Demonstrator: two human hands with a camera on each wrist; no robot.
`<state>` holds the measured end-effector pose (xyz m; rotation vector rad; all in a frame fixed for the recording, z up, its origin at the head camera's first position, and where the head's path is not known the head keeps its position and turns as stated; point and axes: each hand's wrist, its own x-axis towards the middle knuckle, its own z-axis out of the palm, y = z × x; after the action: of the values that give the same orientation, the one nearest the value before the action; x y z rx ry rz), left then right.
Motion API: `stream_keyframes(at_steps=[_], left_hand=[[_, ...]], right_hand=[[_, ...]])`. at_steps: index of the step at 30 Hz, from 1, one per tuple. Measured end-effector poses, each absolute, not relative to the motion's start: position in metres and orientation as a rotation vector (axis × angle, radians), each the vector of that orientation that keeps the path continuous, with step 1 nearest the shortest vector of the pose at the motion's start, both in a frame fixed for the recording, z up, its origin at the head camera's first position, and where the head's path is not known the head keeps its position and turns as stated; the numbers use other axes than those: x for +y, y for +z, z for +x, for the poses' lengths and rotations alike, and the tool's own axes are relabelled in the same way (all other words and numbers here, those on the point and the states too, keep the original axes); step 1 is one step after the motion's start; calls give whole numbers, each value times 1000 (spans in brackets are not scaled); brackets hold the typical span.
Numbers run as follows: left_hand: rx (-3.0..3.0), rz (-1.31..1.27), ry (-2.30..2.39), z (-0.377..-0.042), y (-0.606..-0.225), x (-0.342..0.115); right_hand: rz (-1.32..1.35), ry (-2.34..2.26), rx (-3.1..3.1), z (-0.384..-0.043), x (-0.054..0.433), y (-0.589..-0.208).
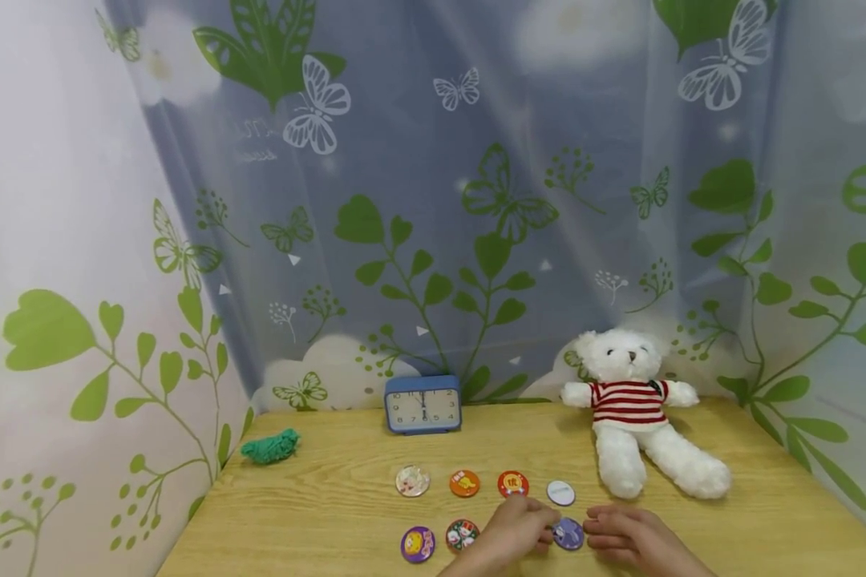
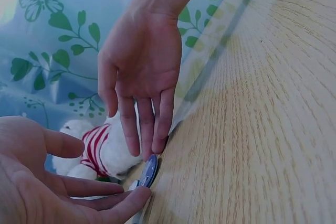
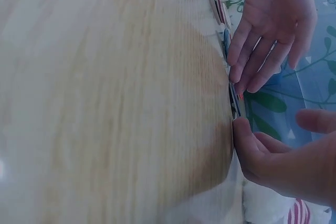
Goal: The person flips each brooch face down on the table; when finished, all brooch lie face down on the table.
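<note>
A round purple badge (image 1: 568,534) lies flat on the wooden table between my two hands. On its left side my left hand (image 1: 517,527) reaches in with extended fingers, their tips right at the badge's edge. From the right, my right hand (image 1: 631,535) faces it, fingers straight and tips close to the rim. In the left wrist view the same badge (image 2: 150,171) shows nearly edge-on between both hands' fingertips. A white round badge (image 1: 560,493) lies just behind it. A red badge (image 1: 513,484) is partly covered by my left hand.
An orange badge (image 1: 465,483), a pale patterned badge (image 1: 412,481), a purple-and-yellow badge (image 1: 418,544) and a dark green badge (image 1: 463,534) lie to the left. Behind stand a blue clock (image 1: 423,405) and a white teddy bear (image 1: 629,409). A green crumpled bundle (image 1: 270,447) lies far left.
</note>
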<state>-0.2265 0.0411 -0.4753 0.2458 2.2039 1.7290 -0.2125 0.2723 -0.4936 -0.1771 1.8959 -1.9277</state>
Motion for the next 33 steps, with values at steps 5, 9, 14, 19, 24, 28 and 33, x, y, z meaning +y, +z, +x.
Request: stream_keyframes(at_steps=[5, 9, 14, 19, 24, 28, 33], left_hand=[[2175, 231, 1707, -227, -476, 40], [2163, 249, 1720, -227, -477, 42], [2192, 271, 1688, -228, -481, 42], [2218, 230, 1584, -233, -491, 42], [2266, 221, 1494, -239, -499, 44], [2305, 270, 1500, -238, -498, 46], [2332, 303, 1507, -234, -494, 50]], right_hand=[[-175, -1951, 1884, -212, 271, -498], [-148, -1964, 1882, -211, 270, -498], [-159, -1946, 1900, -214, 272, -502], [-146, -1928, 1870, -225, 282, -527], [-131, -1921, 1861, -227, 285, -532], [-178, -1931, 1905, -219, 276, -515], [-232, -1926, 1943, -212, 270, -500]])
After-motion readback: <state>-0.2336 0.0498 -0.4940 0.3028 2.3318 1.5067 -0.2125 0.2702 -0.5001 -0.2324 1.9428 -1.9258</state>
